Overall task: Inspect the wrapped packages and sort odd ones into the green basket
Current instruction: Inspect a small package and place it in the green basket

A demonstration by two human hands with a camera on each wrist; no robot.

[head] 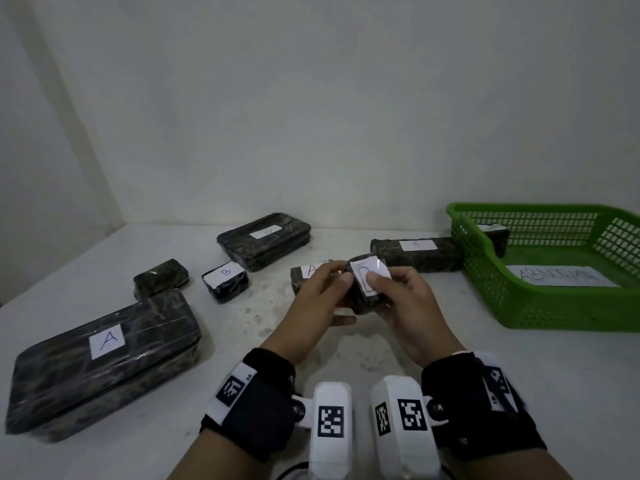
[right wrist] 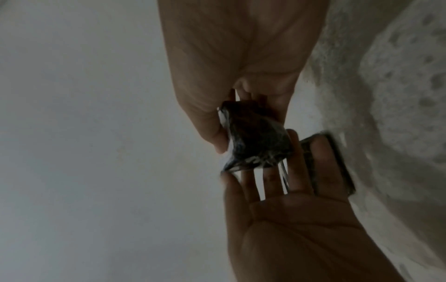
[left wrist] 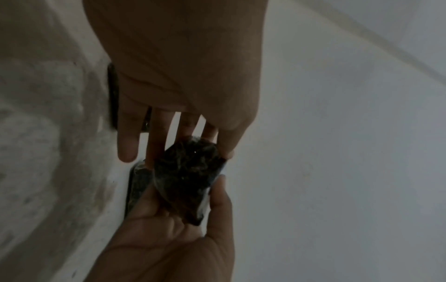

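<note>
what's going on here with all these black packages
A person is holding one small wrapped package above the table in both hands, left hand and right hand, with its white label facing up. Other labelled packages lie on the table. The green basket to the right already holds one.

packages (head: 104, 362): glossy film, paper labels | basket (head: 485, 271): green plastic mesh

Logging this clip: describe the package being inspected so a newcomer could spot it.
Left of the green basket, above the table's middle, both hands hold a small dark wrapped package. It alone is off the table, and its white label reads D.
</note>
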